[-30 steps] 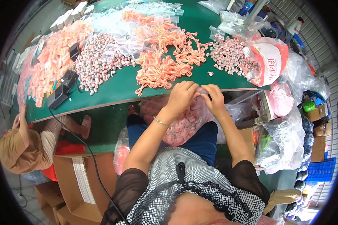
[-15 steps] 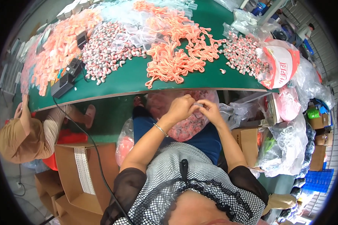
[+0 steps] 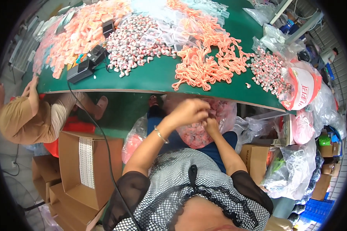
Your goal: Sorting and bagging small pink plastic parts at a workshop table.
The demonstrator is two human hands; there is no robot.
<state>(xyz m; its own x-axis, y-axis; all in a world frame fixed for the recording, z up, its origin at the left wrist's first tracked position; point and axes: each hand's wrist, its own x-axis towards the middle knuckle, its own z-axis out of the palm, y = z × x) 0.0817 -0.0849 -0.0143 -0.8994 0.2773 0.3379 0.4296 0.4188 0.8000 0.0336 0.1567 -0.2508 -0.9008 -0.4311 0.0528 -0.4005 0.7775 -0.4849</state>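
Over my lap, both hands are close together in front of a clear plastic bag (image 3: 196, 138) full of small pink-and-grey pieces. My left hand (image 3: 191, 112), with a bangle on its wrist, is bent over with curled fingers pinched together. Just right of it and slightly lower, my right hand (image 3: 212, 126) is closed, thumb and fingers pressed together. Whatever sits between the fingers of either hand is too small or hidden to make out. On the green table (image 3: 150, 79) beyond lie looped orange cords (image 3: 204, 67) and a heap of small grey-and-pink curved pieces (image 3: 133, 44).
Another heap of pieces (image 3: 268, 71) spills by a red-and-white bag (image 3: 302, 86). Clear plastic cases and orange parts (image 3: 81, 36) cover the far left. A black cable (image 3: 104, 138) hangs past an open carton (image 3: 75, 165). A person (image 3: 27, 119) sits at left.
The view has shifted, so the table appears farther right. My hands, earlier fingertip to fingertip, have drawn slightly apart, with the right one lower and more tightly closed.
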